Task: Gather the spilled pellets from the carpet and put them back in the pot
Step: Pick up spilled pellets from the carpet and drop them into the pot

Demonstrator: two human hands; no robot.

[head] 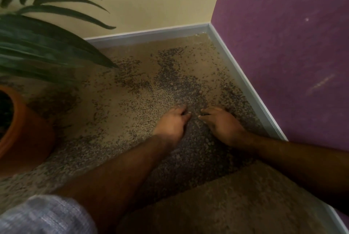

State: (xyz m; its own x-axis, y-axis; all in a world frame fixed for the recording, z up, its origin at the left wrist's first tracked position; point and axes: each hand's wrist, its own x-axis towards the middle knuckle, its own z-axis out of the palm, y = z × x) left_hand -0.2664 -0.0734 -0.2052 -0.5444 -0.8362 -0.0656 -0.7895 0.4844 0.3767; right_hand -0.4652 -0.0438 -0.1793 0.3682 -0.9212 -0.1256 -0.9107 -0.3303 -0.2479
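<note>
Progress judged early; most of the work is left. Pellets [175,82] are seen strewn over the carpet [105,120] across nearly the whole corner; the densest dark band runs from about 12 o'clock of the hands down between them toward 6 o'clock; thinner patches lie at 10 o'clock near the leaf tips and along the grey skirting [245,86] at 2 o'clock.

The pot [28,129], terracotta, stands at 9 o'clock at the frame edge, well apart from the hands; a plant [37,44] rises from it; how much fill it holds cannot be told, its mouth being dark and cropped.

The left hand [172,122] and right hand [221,122] are laid palm-down on the carpet, near each other, fingertips pointing toward 12 o'clock; fingers of both are bent and resting on the pellets, raking rather than gripping; whether any pellets are enclosed under the palms cannot be told; nothing is seen lifted.

Judgement: a heap is being drawn together between the hands; no transfer to the pot is evident; scooping, carrying to 9 o'clock, and clearing the outlying patches remain.

A grey-blue sleeve [47,214] is noted at 7 o'clock.
</note>
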